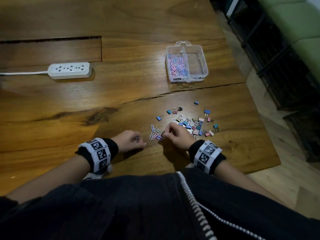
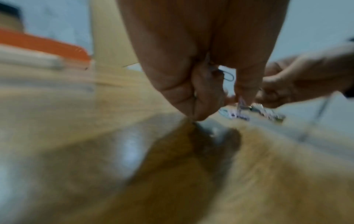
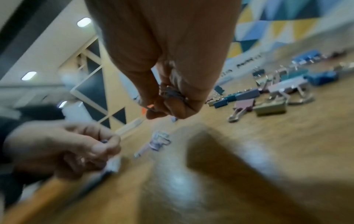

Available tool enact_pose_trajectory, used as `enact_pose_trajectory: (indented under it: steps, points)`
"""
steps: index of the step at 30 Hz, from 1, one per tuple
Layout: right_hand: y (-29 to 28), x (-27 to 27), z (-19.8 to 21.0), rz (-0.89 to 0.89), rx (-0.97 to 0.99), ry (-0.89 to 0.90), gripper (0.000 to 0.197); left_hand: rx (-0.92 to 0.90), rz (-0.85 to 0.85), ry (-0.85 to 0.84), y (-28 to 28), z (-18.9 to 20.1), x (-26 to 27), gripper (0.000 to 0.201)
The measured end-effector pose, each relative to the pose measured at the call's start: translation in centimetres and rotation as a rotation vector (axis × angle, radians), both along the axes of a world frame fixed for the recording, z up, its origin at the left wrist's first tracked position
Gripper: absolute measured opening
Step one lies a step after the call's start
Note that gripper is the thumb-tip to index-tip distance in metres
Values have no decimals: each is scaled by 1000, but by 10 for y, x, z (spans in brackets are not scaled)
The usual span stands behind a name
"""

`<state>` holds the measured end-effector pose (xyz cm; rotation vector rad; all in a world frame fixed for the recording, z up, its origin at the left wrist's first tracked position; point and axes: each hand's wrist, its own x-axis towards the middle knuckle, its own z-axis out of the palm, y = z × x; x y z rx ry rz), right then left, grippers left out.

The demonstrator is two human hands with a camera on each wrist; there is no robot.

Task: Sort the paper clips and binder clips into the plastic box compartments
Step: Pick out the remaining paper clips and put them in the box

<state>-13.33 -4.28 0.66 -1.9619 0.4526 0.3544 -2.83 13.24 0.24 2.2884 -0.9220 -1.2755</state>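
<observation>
both hands (image 1: 131, 141) pinch paper clips (image 1: 156, 134)

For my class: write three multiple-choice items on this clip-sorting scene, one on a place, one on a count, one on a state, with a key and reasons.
1. Where do the loose binder clips lie?
A. in the plastic box
B. on the table, nearer the person than the box
C. on the power strip

2. How many sockets does the power strip show?
A. one
B. three
C. six

3. The right compartment of the plastic box is
A. empty
B. full of paper clips
C. covered by a lid

Key: B, they are scattered on the wood below the box; B, three sockets in a row; A, its bare floor shows.
</observation>
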Motion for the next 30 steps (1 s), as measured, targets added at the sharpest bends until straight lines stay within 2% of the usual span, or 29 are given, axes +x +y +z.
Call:
enact_pose_trajectory:
  steps: [2, 3, 5, 7, 9, 12, 15, 17, 20, 23, 27, 30]
  points:
    - [-3, 4, 0, -169, 215, -8, 11, -59, 275, 165, -3, -2, 3, 29]
    - [-4, 6, 1, -223, 271, 0, 15, -119, 442, 317, -6, -2, 3, 30]
    - [-5, 10, 2, -299, 371, 35, 20, -296, 761, 657, -12, -1, 3, 18]
    - [-3, 13, 5, -378, 511, 87, 22, -428, 916, 844, -17, 2, 5, 9]
    - [-2, 15, 7, -424, 583, 106, 23, -464, 922, 846, -21, 4, 8, 11]
    - [3, 13, 6, -307, 362, 115, 21, -339, 786, 553, -28, 6, 7, 22]
    - [10, 10, 0, -196, 117, 108, 18, -180, 454, 178, -27, 10, 1, 18]
    - [11, 10, -2, -103, -60, 108, 22, -98, 218, 70, -21, 10, -1, 23]
    - [11, 10, -5, 40, -306, 101, 32, 59, -7, -132, -12, 8, 0, 33]
    - [13, 10, -5, 60, -385, 90, 25, 148, -186, -391, -7, 6, -1, 33]
    - [13, 10, -5, 75, -422, 103, 16, 153, -279, -386, -3, 1, -3, 22]
    - [13, 11, -4, 98, -409, 103, 13, 155, -306, -355, 0, -2, -3, 23]
